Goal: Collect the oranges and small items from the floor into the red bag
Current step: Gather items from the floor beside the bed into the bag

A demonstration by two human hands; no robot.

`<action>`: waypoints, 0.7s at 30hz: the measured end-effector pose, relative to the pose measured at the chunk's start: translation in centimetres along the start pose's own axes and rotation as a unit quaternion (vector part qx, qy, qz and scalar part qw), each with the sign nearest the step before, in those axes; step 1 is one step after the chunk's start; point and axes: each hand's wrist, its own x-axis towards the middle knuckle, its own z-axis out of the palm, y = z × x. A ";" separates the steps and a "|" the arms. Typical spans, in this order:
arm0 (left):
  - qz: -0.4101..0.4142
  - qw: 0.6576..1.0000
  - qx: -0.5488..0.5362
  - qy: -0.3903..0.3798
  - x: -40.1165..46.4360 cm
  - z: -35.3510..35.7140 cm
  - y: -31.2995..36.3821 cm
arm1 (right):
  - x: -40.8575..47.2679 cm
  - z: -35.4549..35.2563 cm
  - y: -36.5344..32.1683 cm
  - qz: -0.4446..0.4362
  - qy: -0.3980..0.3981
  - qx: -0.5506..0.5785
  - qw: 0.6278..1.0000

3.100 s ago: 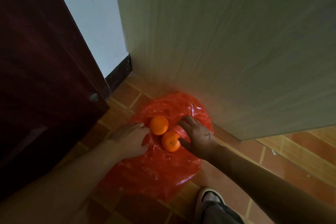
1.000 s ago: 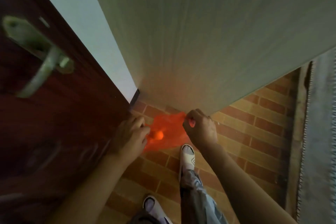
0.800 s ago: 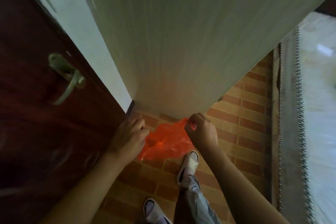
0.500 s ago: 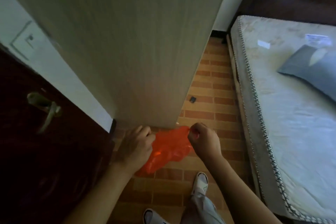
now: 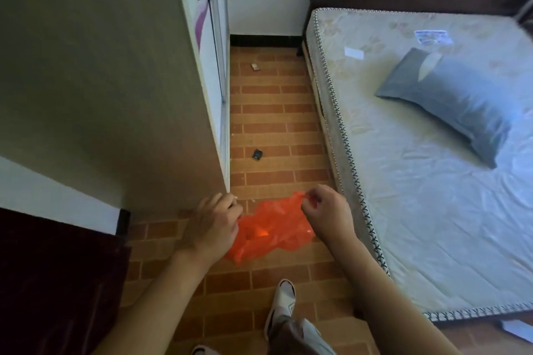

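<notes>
while both hands' grips pinch the red bag (image 5: 274, 232), left hand (image 5: 215, 225) and right hand (image 5: 327, 215) at its edges, an orange (image 5: 261, 232) glows inside.

A brick-patterned floor (image 5: 268, 127) runs between a wardrobe and a bed. On it lie a small dark item (image 5: 257, 154) midway along and a small pale item (image 5: 255, 66) near the far wall, well apart.
</notes>
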 end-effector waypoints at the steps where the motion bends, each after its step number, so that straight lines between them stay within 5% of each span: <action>1: 0.000 1.000 -0.004 -0.004 1.4 0.4 0.9 | 0.9 -0.7 1.2 0.005 0.003 0.002 1.000; 11: 0.036 0.999 -0.016 -0.027 14.2 2.0 8.6 | 9.3 -7.1 9.6 0.033 0.040 0.025 0.998; 21: 0.058 0.997 -0.044 -0.027 23.3 3.5 7.7 | 16.4 -8.5 11.5 0.084 0.063 0.034 0.994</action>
